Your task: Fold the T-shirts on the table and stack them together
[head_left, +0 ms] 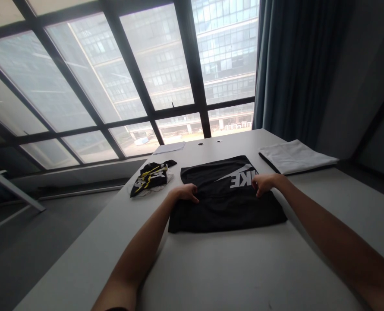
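Note:
A black folded T-shirt point(224, 211) with a white swoosh and "NIKE" lettering, upside down from where I look, lies flat on the white table point(211, 272). My left hand point(187, 192) rests at its left side, fingers curled down and closed on the cloth. On the right side, my right hand point(263, 183) is closed in a pinch on the fabric, covering the end of the lettering. A crease runs across the shirt between both hands.
Left of the shirt sits a crumpled black, yellow and white garment point(151, 177). A folded white cloth point(297, 156) lies at the right, over something dark. White paper point(169, 147) lies by the far edge. Beyond stand windows and a blue curtain point(285, 77).

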The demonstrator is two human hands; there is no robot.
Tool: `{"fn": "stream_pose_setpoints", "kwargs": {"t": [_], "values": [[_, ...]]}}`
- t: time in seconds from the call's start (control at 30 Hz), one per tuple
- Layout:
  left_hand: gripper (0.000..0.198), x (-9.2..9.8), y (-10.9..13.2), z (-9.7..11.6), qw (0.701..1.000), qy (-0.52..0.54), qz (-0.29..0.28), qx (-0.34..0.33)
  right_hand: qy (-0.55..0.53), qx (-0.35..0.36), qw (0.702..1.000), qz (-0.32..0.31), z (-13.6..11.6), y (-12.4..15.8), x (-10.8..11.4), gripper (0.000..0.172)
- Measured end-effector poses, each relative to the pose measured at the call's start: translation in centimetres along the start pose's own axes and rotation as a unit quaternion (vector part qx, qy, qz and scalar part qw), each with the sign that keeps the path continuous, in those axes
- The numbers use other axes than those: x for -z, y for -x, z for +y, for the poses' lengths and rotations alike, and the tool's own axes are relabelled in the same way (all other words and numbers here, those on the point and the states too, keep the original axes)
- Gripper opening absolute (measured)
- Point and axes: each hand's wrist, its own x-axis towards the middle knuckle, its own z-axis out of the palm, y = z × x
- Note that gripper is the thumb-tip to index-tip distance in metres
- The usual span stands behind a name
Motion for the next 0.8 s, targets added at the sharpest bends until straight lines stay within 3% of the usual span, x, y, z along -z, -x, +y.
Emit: {"fn": "stream_pose_setpoints", "kwargs": {"t": [0.07,0.13,0.23,0.3,0.4,0.5,0.6,0.7,0.8], "values": [[0.035,0.0,0.0,0.0,1.0,-0.009,0.007,0.007,0.002,0.001,1.0,-0.01,-0.1,0.0,-0.2,0.033],[0.03,-0.1,-0.2,0.1,0.998,-0.021,0.053,0.024,0.004,0.0,1.0,0.008,-0.6,-0.2,-0.5,0.029],[0.018,-0.8,-0.7,0.5,0.985,-0.03,0.164,0.052,0.014,-0.03,0.989,0.147,-1.7,-0.8,-1.2,0.022],[0.023,-1.5,-1.1,0.6,0.972,-0.03,0.224,0.062,0.017,-0.065,0.961,0.269,-2.2,-1.2,-1.8,0.023],[0.031,-2.0,-1.6,0.5,0.962,-0.022,0.266,0.055,-0.005,-0.085,0.929,0.36,-2.5,-1.8,-2.4,0.026],[0.029,-1.1,-1.4,-0.3,0.962,-0.011,0.272,0.034,-0.038,-0.074,0.925,0.37,-2.4,-1.9,-2.2,0.023],[0.024,0.9,0.0,-0.9,0.958,0.011,0.288,-0.003,-0.082,-0.031,0.922,0.378,-2.5,-0.8,-0.7,0.022],[0.021,3.0,2.9,-0.8,0.949,0.049,0.301,-0.081,-0.102,0.056,0.922,0.371,-3.0,2.0,1.0,0.022],[0.022,4.0,7.4,0.2,0.955,0.048,0.264,-0.125,-0.081,0.11,0.935,0.327,-4.1,6.4,1.8,0.023]]}}
